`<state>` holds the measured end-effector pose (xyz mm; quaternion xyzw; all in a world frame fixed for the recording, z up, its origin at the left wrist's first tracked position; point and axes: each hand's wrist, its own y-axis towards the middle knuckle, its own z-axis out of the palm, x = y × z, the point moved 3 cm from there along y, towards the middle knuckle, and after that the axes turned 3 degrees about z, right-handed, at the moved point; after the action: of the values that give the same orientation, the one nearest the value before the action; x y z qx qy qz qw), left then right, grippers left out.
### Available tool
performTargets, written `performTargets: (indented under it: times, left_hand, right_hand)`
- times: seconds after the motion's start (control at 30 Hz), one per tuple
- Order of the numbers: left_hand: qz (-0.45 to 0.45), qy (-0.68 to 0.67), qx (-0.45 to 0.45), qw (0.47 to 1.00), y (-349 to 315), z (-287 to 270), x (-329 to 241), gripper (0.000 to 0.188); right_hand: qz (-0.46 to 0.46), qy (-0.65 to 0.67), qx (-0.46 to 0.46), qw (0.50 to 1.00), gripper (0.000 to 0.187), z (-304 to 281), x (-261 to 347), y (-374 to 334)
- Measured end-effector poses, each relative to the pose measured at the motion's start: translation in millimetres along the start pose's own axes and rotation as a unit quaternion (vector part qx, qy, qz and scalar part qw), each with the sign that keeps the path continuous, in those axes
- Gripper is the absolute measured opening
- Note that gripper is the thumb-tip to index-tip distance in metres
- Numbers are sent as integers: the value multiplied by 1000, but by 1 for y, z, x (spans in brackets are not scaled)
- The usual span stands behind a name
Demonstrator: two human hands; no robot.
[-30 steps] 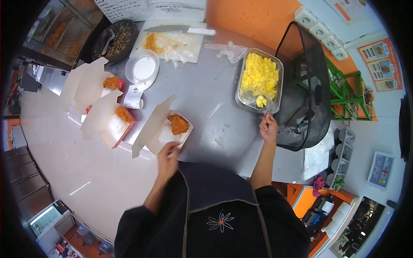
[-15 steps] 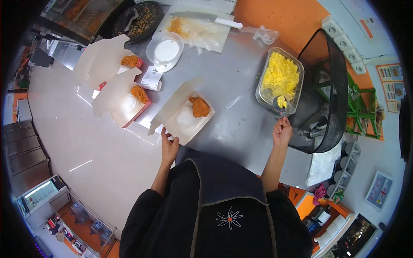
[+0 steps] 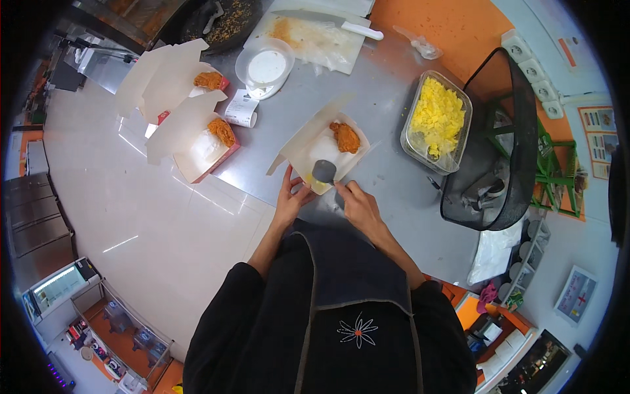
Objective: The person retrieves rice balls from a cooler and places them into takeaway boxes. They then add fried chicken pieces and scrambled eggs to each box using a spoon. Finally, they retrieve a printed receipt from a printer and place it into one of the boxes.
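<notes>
My left hand (image 3: 292, 198) grips the near left corner of an open cardboard food box (image 3: 295, 148), its fingers bent against the wall. Inside lie a mound of white rice (image 3: 323, 152) and a piece of fried chicken (image 3: 345, 138). My right hand (image 3: 361, 207) is closed round the handle of a dark grey spoon (image 3: 324, 171). The spoon's bowl is tipped over the near end of the box, with a little yellow scrambled egg (image 3: 314, 182) beside it. More egg fills a clear plastic tub (image 3: 405, 134) to the right.
Two more open boxes (image 3: 216, 154) with chicken stand left, near the table edge, beside a receipt (image 3: 241, 108). Behind are a round plastic bowl (image 3: 244, 65), a cutting board (image 3: 308, 49) with a knife (image 3: 362, 30), and a pan (image 3: 249, 20). A black mesh basket (image 3: 518, 157) is right.
My right hand has carried the spoon left from the egg tub to the box, and some egg now shows there. My left hand still holds the box, now further right in view.
</notes>
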<state>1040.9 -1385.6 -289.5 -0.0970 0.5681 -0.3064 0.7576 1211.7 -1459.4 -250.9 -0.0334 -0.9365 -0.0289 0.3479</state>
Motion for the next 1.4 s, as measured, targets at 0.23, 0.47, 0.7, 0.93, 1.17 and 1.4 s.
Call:
performTargets:
  times: [0.23, 0.47, 0.7, 0.93, 1.17, 1.4]
  left_hand:
    - [22, 38, -17, 999, 7, -9, 13, 68]
    - [20, 76, -48, 996, 7, -5, 9, 73]
    - [-9, 214, -1, 977, 9, 10, -9, 84]
    - [57, 276, 72, 957, 11, 28, -9, 77]
    - [44, 308, 163, 936, 6, 35, -4, 87]
    - [73, 457, 224, 858, -7, -18, -16, 38]
  right_hand:
    - [12, 77, -15, 997, 31, 4, 5, 4]
    - [135, 300, -39, 944, 26, -5, -13, 9]
    - [201, -30, -273, 940, 25, -119, -75, -16]
    - [414, -266, -61, 868, 28, -136, -102, 10]
    - [358, -114, -61, 925, 24, -175, -149, 20]
    - [340, -286, -126, 887, 38, -120, -107, 23]
